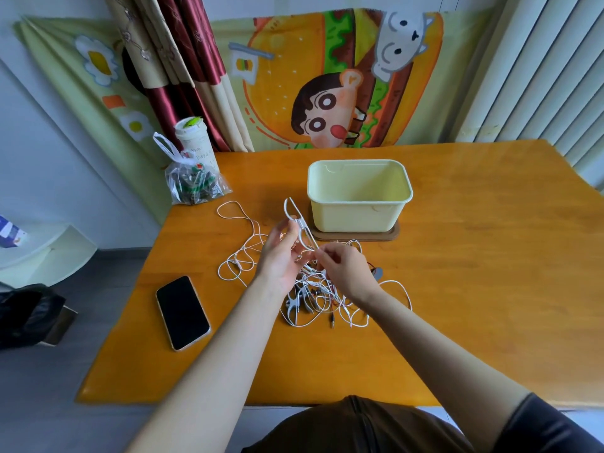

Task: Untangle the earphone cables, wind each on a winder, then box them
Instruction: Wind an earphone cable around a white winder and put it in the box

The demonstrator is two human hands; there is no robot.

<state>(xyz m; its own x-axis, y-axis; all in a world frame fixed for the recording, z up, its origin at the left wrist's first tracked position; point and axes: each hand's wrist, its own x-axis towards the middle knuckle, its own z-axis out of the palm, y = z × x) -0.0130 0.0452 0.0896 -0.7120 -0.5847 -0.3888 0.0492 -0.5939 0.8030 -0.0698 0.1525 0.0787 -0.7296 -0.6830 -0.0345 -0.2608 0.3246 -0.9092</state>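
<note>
An orange wooden desk (474, 256) carries a phone (182, 312) lying face up with a dark screen near its left edge. At the far left corner sits a knotted clear plastic bag (194, 183) of small dark and green items, with a white cup (193, 138) just behind it. A cartoon burger cloth (294, 76) hangs behind, beside a red and cream curtain (183, 60). A black bag (26, 313) lies on the floor.

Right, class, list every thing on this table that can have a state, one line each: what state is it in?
cables, tangled, not yet wound
box, open, empty
phone, face up, screen dark
bag, tied shut
cup, lid on
left hand, holds a raised loop of the cables
right hand, pinches the cables
</note>
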